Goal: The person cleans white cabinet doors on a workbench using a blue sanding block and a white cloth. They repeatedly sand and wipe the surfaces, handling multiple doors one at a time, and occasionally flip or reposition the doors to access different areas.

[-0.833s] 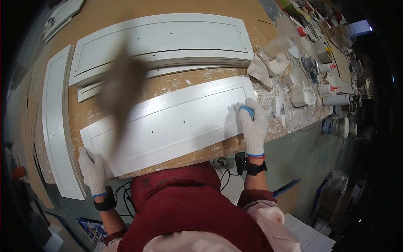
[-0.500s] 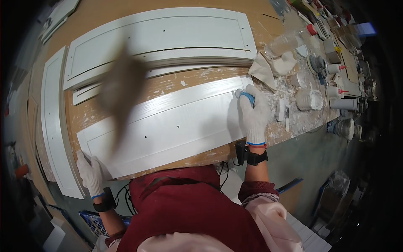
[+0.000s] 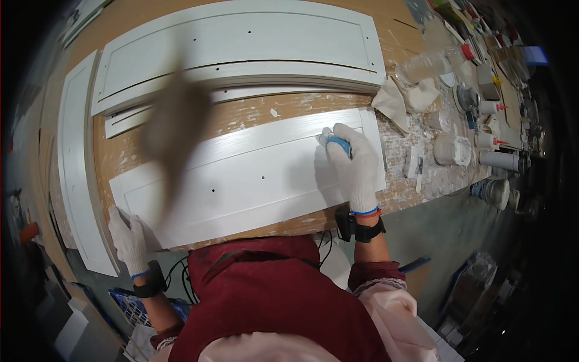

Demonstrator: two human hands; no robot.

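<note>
A long white framed panel [image 3: 235, 202] with small dark holes lies on the workbench in front of me. My right hand [image 3: 356, 166], in a white knit glove, is closed round a small blue object [image 3: 339, 145] with a pale whitish end, over the panel's right part. Its exact kind is hard to make out. At the panel's near left corner is my left hand [image 3: 129, 242], gloved too. Its fingers stretch along the panel's end with the thumb apart, and it holds nothing.
Behind lies a stack of similar white panels [image 3: 241, 48]; another white panel [image 3: 78, 163] stretches along the left. To the right are a beige cloth [image 3: 392, 102], a clear bottle [image 3: 425, 65], a whitish tub [image 3: 452, 149] and a sander [image 3: 464, 96]. A brown blur covers part of the view.
My right hand has moved left along the panel with the blue object, uncovering more of the panel's right end. My left hand stays at the corner. The whole view has shifted slightly.
</note>
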